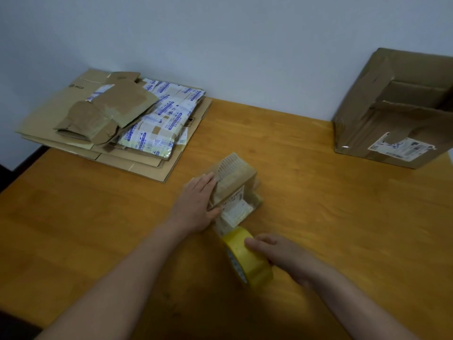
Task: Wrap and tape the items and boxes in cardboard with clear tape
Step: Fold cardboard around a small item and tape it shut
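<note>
Small cardboard parcel (236, 185) sits on bench (331, 217), left grip (196, 204) pressing its side flat-fingered, right grip (282, 256) curled round yellow tape roll (248, 260) just beside it.

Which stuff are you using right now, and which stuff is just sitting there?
In use: small parcel, pressed by the left hand; tape roll, gripped by the right hand.
Lying about: flattened cardboard stack, printed mailer bags, big brown box.

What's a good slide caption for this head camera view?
Left hand presses a small cardboard parcel on a wooden table while the right hand grips a yellow tape roll.
</note>
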